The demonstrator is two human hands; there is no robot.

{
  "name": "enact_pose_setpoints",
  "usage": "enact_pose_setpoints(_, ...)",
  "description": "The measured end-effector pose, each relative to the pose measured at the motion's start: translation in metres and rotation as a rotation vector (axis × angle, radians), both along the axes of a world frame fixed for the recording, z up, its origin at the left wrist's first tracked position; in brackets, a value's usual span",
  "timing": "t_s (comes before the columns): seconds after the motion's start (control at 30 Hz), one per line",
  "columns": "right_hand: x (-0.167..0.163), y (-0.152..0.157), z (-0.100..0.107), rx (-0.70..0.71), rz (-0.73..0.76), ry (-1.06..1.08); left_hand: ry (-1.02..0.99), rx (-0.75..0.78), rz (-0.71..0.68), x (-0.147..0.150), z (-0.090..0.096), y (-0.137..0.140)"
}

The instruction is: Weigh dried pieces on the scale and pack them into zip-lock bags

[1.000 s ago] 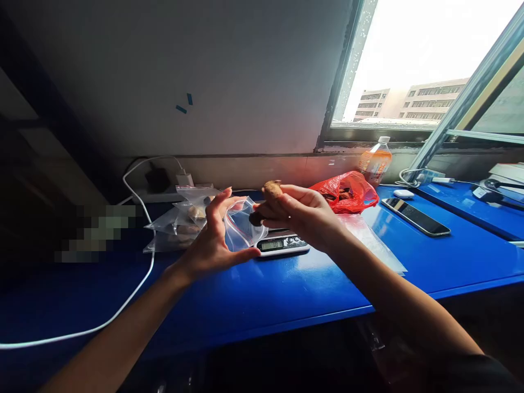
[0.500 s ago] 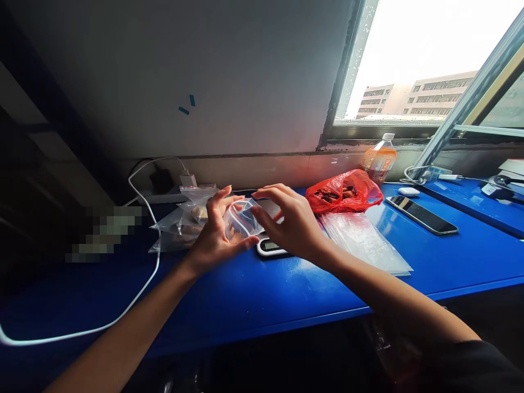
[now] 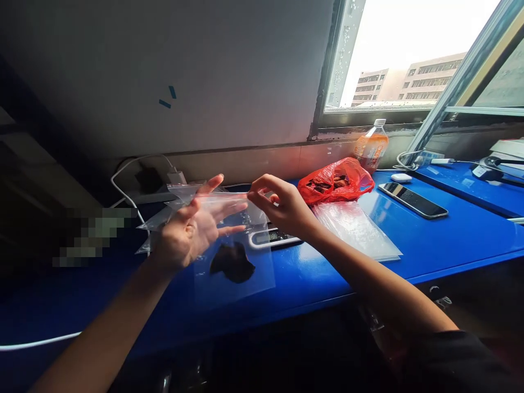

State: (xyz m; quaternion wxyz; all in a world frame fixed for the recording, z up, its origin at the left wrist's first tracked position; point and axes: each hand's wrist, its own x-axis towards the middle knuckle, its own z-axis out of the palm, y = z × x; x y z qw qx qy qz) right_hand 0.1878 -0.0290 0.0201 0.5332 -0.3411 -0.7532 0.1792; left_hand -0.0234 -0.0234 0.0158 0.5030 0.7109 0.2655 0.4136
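A clear zip-lock bag (image 3: 262, 273) hangs over the desk's front part with a dark, flat, irregular piece (image 3: 233, 263) inside. My right hand (image 3: 280, 204) pinches the bag's top edge at its right end. Slightly blurred, my left hand (image 3: 192, 232) has its fingers spread at the bag's upper left, overlapping the plastic; whether it touches the bag is unclear. Behind the bag lies a white-rimmed digital scale (image 3: 268, 238), partly covered. Several filled clear bags (image 3: 155, 218) sit behind my left hand.
A red plastic bag (image 3: 338, 180) of brown pieces stands by the wall, with flat clear bags (image 3: 354, 232) in front. Nearby are an orange drink bottle (image 3: 371, 146), a phone (image 3: 413, 200) and a white case (image 3: 401, 178). A white cable (image 3: 45, 343) crosses the blue desk (image 3: 311, 286).
The zip-lock bag was bunched between both hands and now hangs down flat, showing the dark piece. My left hand has moved left with fingers spread; my right hand has closed to a pinch.
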Motion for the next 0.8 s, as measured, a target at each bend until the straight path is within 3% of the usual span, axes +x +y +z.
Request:
enact_pose_setpoints(0.13, 0.003, 0.009, -0.008, -0.106, -0.054, 0.082, 0.041, -0.051, 0.245, 0.0, -0.006, 0.006)
enact_pose_setpoints(0.23, 0.007, 0.015, -0.014, -0.167, -0.063, 0.115, 0.136, -0.056, 0.346, 0.001, -0.008, 0.008)
enact_pose_setpoints(0.47, 0.013, 0.021, -0.02, -0.2, -0.078, 0.239, 0.337, 0.198, 0.362, 0.001, -0.006, 0.006)
enact_pose_setpoints(0.7, 0.015, 0.022, -0.022, -0.275, 0.075, 0.207, 0.317, 0.287, 0.384, 0.0, -0.002, 0.003)
enact_pose_setpoints(0.8, 0.015, 0.019, -0.019, -0.17, -0.045, 0.048, 0.335, 0.297, 0.403, -0.001, -0.001, 0.002)
